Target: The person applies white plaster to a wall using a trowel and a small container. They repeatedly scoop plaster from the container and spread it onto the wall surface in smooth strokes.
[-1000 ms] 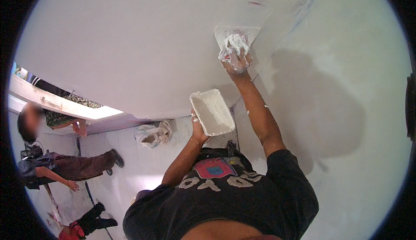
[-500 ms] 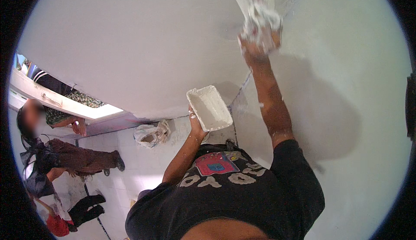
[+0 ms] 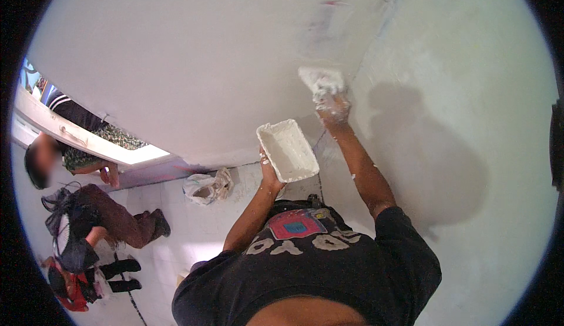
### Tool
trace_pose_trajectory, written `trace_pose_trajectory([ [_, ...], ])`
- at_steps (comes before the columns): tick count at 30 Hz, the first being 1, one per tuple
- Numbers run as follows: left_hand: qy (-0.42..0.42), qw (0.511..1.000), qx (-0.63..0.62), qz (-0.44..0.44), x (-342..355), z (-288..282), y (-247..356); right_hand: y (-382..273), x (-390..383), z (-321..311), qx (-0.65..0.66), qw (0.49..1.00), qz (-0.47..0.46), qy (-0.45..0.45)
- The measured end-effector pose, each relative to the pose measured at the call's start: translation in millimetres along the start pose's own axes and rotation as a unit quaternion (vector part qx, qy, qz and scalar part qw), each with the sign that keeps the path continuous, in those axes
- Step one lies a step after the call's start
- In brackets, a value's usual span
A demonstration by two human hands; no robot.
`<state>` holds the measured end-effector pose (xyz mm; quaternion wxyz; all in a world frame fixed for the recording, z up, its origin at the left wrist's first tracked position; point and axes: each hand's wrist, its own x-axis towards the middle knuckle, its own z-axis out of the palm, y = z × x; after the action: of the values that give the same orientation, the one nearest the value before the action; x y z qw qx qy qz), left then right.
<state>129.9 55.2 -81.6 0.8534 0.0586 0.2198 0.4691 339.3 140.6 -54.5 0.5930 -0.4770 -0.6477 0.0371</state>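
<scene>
My left hand point(image 3: 270, 174) is closed on the side of a rectangular white tub point(image 3: 289, 151), whose rim and inside are coated with white putty. The tub is tilted, its mouth turned up towards me. My right hand point(image 3: 333, 109), spattered with white, grips a broad putty knife point(image 3: 320, 80) smeared with the same putty. Its blade lies at the wall point(image 3: 235, 49), close to the corner, up and to the right of the tub. The handle is hidden in my fingers, and motion blurs the hand a little.
A second wall point(image 3: 470, 149) meets the first at the corner on my right. A plastic bag point(image 3: 207, 186) lies on the floor by the wall's foot. At the left several people are near an open window or door frame point(image 3: 82, 135), one in brown trousers point(image 3: 120, 217).
My right hand and the putty knife have come down along the wall towards the tub, uncovering a smeared patch above. The tub has barely shifted. At the left, people have moved slightly.
</scene>
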Motion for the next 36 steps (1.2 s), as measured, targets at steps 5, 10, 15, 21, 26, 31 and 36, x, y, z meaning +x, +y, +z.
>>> trace_pose_trajectory([
  [5,0.0,1.0,-0.021,0.005,-0.1,-8.1,0.1,-39.8,114.7,-52.6,-0.046,0.985,-0.03,0.161],
  [10,-0.018,1.0,-0.017,-0.002,-0.9,4.8,0.0,-49.7,137.7,-32.8,-0.019,0.982,0.036,0.182],
  [15,-0.021,1.0,-0.014,0.018,-3.0,7.2,-1.2,-26.7,49.8,16.8,-0.174,0.984,-0.041,-0.015],
  [21,-0.008,1.0,-0.02,0.004,-4.9,4.9,-0.1,-44.4,36.7,0.2,0.105,0.985,0.116,0.07],
  [26,-0.043,0.998,-0.036,-0.025,-7.4,17.5,3.1,-59.8,117.6,-11.5,-0.144,0.953,-0.198,0.177],
  [31,-0.02,0.999,-0.028,-0.027,-3.8,1.8,1.9,-46.6,136.8,10.6,-0.254,0.901,-0.262,0.236],
  [36,-0.048,0.997,-0.033,-0.058,-11.6,20.2,6.0,-48.9,120.5,8.2,-0.304,0.909,-0.225,0.173],
])
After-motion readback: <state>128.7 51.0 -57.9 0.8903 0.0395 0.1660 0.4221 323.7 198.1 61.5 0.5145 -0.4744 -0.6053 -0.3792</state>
